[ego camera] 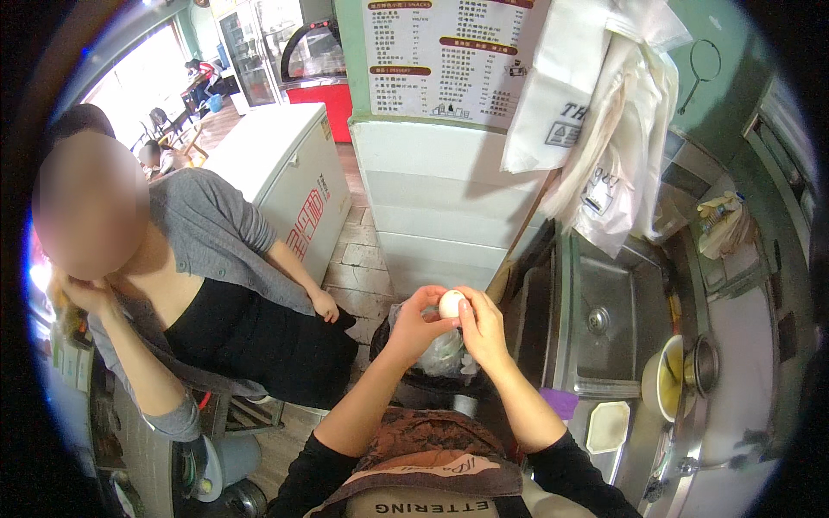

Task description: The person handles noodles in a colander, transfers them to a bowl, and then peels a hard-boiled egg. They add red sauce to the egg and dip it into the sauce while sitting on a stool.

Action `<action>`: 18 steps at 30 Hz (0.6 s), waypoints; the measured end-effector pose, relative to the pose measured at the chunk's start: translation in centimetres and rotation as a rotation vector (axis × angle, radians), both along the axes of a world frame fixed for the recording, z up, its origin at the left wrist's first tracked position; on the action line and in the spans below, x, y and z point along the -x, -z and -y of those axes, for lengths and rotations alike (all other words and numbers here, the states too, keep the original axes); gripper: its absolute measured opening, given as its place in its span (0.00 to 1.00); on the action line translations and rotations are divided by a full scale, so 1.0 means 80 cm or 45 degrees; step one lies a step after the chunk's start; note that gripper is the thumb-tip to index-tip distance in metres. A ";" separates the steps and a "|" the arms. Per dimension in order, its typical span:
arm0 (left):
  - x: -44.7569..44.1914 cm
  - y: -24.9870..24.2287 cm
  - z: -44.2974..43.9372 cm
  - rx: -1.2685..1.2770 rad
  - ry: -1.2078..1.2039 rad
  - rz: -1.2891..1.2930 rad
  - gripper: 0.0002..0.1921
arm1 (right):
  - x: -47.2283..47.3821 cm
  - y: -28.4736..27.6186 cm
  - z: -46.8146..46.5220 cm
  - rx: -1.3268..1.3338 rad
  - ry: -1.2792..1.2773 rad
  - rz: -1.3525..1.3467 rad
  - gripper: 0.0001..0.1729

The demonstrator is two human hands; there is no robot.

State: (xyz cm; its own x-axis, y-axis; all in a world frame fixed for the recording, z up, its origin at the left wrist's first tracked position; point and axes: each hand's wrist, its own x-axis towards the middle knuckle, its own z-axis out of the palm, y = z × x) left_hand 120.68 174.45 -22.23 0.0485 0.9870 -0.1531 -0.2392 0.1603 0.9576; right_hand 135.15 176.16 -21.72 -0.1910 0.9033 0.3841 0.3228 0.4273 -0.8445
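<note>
A pale, rounded egg (450, 304) is held between my two hands, above a lined bin (440, 356) with a clear plastic bag and pieces of waste in it. My left hand (421, 324) grips the egg from the left with thumb and fingers. On its right side, the thumb and fingers of my right hand (480, 324) press against it. A small darker patch shows near the egg's top; whether shell is still on it, I cannot tell.
A person in a grey cardigan (207, 213) stands close on the left, by a white chest freezer (285, 155). At right are a steel sink (615, 311), a bowl of yellow liquid (660, 379) and a white tray (607, 426). Plastic bags (602, 142) hang above the sink.
</note>
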 end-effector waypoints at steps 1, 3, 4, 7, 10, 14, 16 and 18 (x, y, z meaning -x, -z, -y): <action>-0.001 0.001 0.000 0.013 0.012 0.035 0.25 | 0.001 0.001 0.001 -0.014 0.007 0.001 0.13; -0.001 0.003 0.000 0.028 0.037 0.085 0.25 | -0.001 0.001 -0.001 -0.038 0.011 0.028 0.12; 0.000 0.004 0.000 0.027 0.051 0.099 0.25 | -0.002 0.002 -0.003 -0.050 0.008 0.054 0.11; 0.005 0.005 -0.001 0.078 0.074 0.159 0.24 | -0.007 0.002 -0.010 -0.145 0.018 0.115 0.09; 0.009 0.004 -0.003 0.146 0.083 0.229 0.25 | -0.008 0.006 -0.014 -0.215 0.009 0.144 0.07; 0.013 0.006 -0.003 0.194 0.068 0.280 0.25 | -0.009 0.023 -0.020 -0.314 0.051 0.272 0.06; 0.017 0.007 -0.003 0.205 0.067 0.349 0.23 | -0.012 0.035 -0.025 -0.311 0.105 0.286 0.06; 0.023 0.007 -0.003 0.191 0.096 0.446 0.23 | -0.017 0.045 -0.032 -0.292 0.110 0.352 0.07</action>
